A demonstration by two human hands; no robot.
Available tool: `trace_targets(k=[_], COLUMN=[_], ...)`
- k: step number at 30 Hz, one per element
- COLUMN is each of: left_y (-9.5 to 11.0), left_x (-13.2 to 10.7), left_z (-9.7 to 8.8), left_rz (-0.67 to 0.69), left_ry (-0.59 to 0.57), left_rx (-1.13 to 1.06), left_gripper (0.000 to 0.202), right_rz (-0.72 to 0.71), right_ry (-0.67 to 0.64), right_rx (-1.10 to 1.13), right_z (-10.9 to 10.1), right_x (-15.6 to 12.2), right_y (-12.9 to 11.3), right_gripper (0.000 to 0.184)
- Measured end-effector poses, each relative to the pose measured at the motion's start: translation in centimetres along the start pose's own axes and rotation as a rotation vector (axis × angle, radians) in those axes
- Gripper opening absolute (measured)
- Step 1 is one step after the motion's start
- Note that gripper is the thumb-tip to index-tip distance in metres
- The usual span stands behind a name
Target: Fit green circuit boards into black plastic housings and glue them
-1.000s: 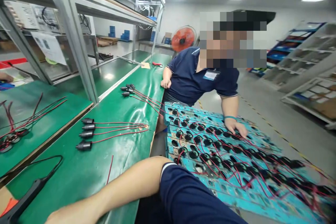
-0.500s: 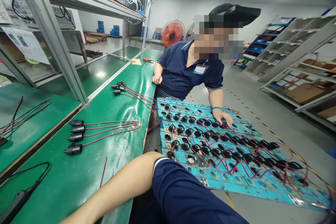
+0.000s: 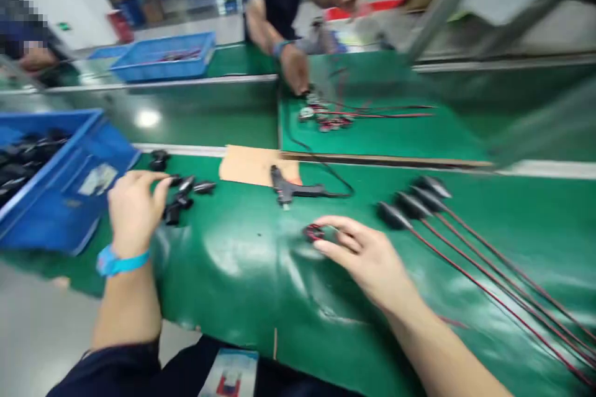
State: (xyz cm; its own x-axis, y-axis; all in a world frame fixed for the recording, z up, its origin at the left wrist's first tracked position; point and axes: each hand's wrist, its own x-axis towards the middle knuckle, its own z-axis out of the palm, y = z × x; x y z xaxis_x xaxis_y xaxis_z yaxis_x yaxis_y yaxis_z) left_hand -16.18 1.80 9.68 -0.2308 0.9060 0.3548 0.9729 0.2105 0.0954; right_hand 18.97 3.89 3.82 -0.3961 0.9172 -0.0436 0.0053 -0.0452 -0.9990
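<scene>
My left hand (image 3: 134, 205), with a blue wristband, reaches over a small heap of black plug shells (image 3: 182, 193) on the green bench mat (image 3: 261, 273); its fingers curl round one shell at the heap's left. My right hand (image 3: 365, 254) rests on the mat with its fingertips pinched on a small round black-and-red part (image 3: 313, 232). A black hand tool (image 3: 298, 189) with a cable lies just beyond it. Several black plugs with red wires (image 3: 410, 201) lie to the right. The picture is blurred by motion.
A blue bin (image 3: 51, 198) of black parts stands at the left bench edge. Across the conveyor strip (image 3: 195, 118) a person in dark blue handles red-wired parts (image 3: 326, 118). Another blue tray (image 3: 161, 59) sits behind. A brown card (image 3: 251, 164) lies near the tool.
The view has swung from the co-worker and the blue tray of wired parts round to the bench in front. Both my hands are now in view on the mat.
</scene>
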Motion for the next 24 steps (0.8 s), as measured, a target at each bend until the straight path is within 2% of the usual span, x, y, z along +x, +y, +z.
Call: trace_targets(k=[1,3,5,9,11,14,16,20,24], left_y=[-1.5,-2.6,-1.9,0.1,0.4,0.6,1.1,3.4,6.2], left_x=[-0.8,-1.3,-1.0,-0.2,-0.2,-0.4,-0.8,-2.1,-3.9], left_z=[-0.2,0.4,1.9,5.1,5.9,5.6,4.9,3.9,4.4], left_rz=[-0.052,-0.057,0.02,0.132,0.163,0.201,0.211,0.2,0.283], left_ry=[-0.007,-0.064,-0.127,-0.175,-0.194,-0.214,-0.195,-0.142,-0.212], left_rx=[0.057,0.109,0.109,0.055,0.012,-0.073,-0.241,-0.782,-1.001], left_gripper=[0.028,0.029,0.033,0.038,0.031,0.026,0.027,0.028,0.031], right_rz=[0.032,0.07,0.084,0.093,0.115,0.12,0.115,0.125,0.121], right_ry=[0.046,0.093,0.105,0.083,0.074,0.074,0.082,0.101,0.1], right_rx=[-0.063,-0.152,-0.194,-0.237,-0.255,-0.243,-0.223,-0.185,-0.185], right_z=[-0.1,-0.1,0.1,0.4,0.3,0.3,0.3,0.1,0.1], right_x=[0.2,-0.1,-0.7,-1.1,-0.9,-0.7,-0.7,-0.6,-0.5], right_y=[0.5,1.1,1.4,1.4,1.2,0.9,0.8,0.8,0.9], right_gripper=[0.028,0.034,0.039,0.041,0.041,0.039,0.037,0.036,0.034])
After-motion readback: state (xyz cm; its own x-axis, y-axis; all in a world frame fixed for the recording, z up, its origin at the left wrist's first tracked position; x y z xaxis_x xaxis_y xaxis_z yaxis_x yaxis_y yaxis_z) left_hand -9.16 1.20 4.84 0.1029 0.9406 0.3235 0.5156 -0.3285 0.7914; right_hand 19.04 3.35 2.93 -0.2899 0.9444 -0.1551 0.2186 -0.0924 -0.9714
